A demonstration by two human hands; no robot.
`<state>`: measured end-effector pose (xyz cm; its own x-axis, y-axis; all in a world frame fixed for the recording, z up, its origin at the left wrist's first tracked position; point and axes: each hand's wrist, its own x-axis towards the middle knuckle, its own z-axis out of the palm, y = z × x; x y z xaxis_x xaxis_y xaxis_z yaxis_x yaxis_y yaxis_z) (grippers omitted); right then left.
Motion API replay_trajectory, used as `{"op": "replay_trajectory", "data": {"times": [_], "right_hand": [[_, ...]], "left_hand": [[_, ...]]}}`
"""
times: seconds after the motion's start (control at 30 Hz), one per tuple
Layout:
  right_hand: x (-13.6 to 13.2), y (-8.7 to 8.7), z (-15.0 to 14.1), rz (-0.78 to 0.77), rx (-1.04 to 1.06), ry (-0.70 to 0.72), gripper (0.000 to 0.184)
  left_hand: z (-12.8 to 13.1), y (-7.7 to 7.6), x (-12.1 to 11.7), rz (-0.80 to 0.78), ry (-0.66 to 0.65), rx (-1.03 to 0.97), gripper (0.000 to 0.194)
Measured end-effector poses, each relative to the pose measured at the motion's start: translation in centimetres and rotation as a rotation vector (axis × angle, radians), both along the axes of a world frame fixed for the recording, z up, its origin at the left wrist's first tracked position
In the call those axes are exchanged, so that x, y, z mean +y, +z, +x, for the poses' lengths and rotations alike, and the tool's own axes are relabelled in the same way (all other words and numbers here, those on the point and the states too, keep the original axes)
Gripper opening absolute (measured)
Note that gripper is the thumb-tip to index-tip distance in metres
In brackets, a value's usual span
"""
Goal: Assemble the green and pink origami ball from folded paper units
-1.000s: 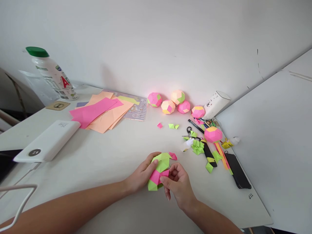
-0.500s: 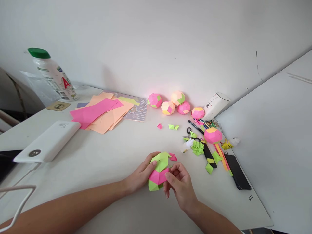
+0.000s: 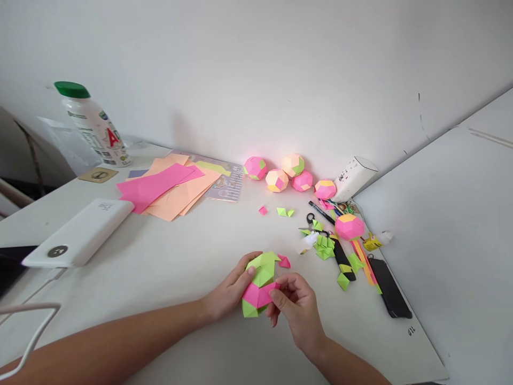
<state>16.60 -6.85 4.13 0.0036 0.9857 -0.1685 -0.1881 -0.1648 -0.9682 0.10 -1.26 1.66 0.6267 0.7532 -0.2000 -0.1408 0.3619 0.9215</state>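
Note:
A partly built paper ball (image 3: 262, 271) of folded green and pink pieces is held low over the table's near middle. My left hand (image 3: 236, 280) wraps its left side, thumb on the front green face. On the right, my right hand (image 3: 294, 302) pinches the edge of a pink folded piece (image 3: 266, 293) on the ball between thumb and fingers. Another pink folded piece (image 3: 284, 261) shows at the ball's upper right; whether it touches the ball I cannot tell. The ball's underside and the tips of my left fingers are hidden.
Several finished paper balls (image 3: 276, 181) stand along the wall. To the right lie green folded pieces (image 3: 324, 247), scissors (image 3: 310, 218), a glue bottle (image 3: 372, 242) and a phone (image 3: 388, 286). At left are paper sheets (image 3: 160, 184), a power bank (image 3: 80, 232) and a bottle (image 3: 94, 128).
My right thumb has shifted along the pink piece, toward its right edge. The ball stays in my left hand, turned slightly. The whole view has tilted a little.

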Motion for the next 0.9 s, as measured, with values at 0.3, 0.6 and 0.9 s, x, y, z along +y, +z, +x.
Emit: {"op": "replay_trajectory", "data": {"times": [0.3,0.6,0.9], "right_hand": [[-0.16,0.11,-0.23,0.022,-0.077,0.016,0.025],[-0.43,-0.06,-0.39,0.049,-0.082,0.005,0.023],[-0.35,0.0,-0.45,0.055,-0.1,-0.002,0.027]], "left_hand": [[0.08,0.06,-0.19,-0.071,-0.056,-0.123,0.061],[-0.07,-0.55,-0.07,-0.026,-0.007,-0.066,0.061],[0.09,-0.66,-0.11,-0.036,-0.005,-0.115,0.062]]}}
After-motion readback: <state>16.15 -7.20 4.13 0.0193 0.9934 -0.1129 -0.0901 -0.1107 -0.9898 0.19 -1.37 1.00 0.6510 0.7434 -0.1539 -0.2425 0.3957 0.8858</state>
